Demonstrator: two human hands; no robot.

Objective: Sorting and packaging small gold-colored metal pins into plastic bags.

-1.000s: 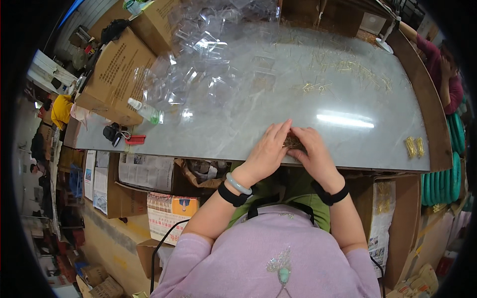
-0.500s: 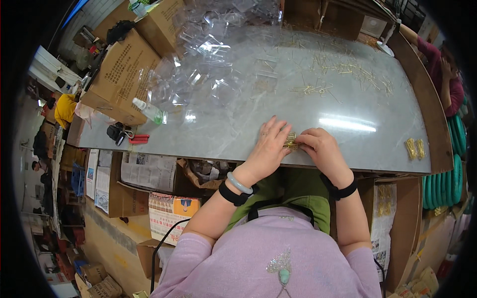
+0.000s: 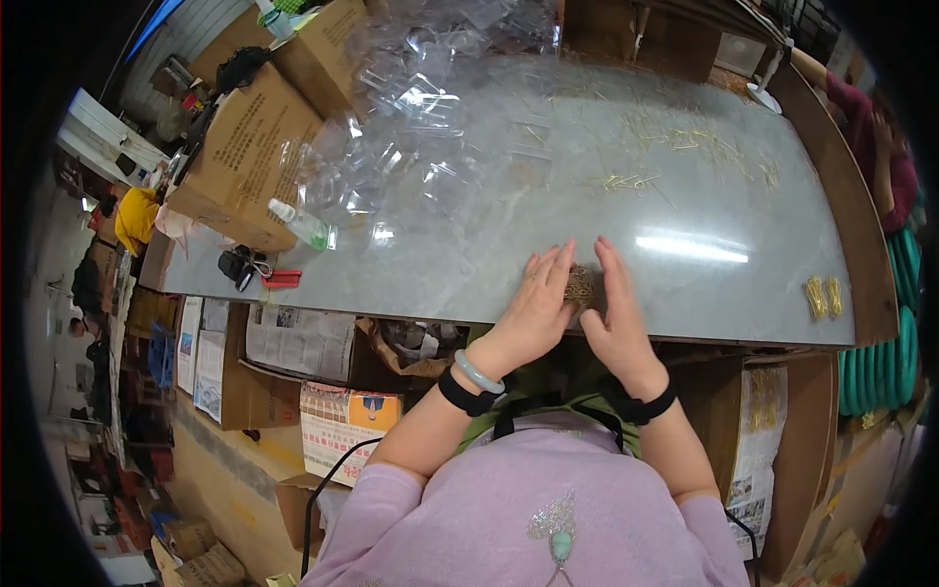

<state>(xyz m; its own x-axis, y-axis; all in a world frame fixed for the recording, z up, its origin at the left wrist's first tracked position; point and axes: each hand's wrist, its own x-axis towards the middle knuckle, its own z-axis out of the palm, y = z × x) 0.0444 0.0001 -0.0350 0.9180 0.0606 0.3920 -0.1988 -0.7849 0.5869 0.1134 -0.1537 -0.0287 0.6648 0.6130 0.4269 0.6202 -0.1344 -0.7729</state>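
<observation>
A small bundle of gold-coloured wire pieces (image 3: 579,284) rests at the table's near edge, between my two hands. My left hand (image 3: 536,301) lies along its left side, thumb at the near end and fingers reaching past the far end, keeping hold of it. On the other side my right hand (image 3: 620,318) is held flat and upright, fingers stretched forward, thumb apart and pointing toward the bundle. Part of the bundle is hidden by my left fingers. Two similar gold bundles (image 3: 824,297) lie side by side at the table's right end.
Loose gold wire pieces (image 3: 699,142) are scattered over the far side of the grey table (image 3: 469,279). Clear plastic boxes (image 3: 411,147) heap up at far left, beside a cardboard carton (image 3: 245,157), a spray bottle (image 3: 301,225) and a red-handled tool (image 3: 282,279). A co-worker's sleeve (image 3: 895,186) shows at right.
My right fingers have let go of the bundle's right side and straightened out flat beside it. The bundle has turned so its end faces up more; my left hand stays against it.
</observation>
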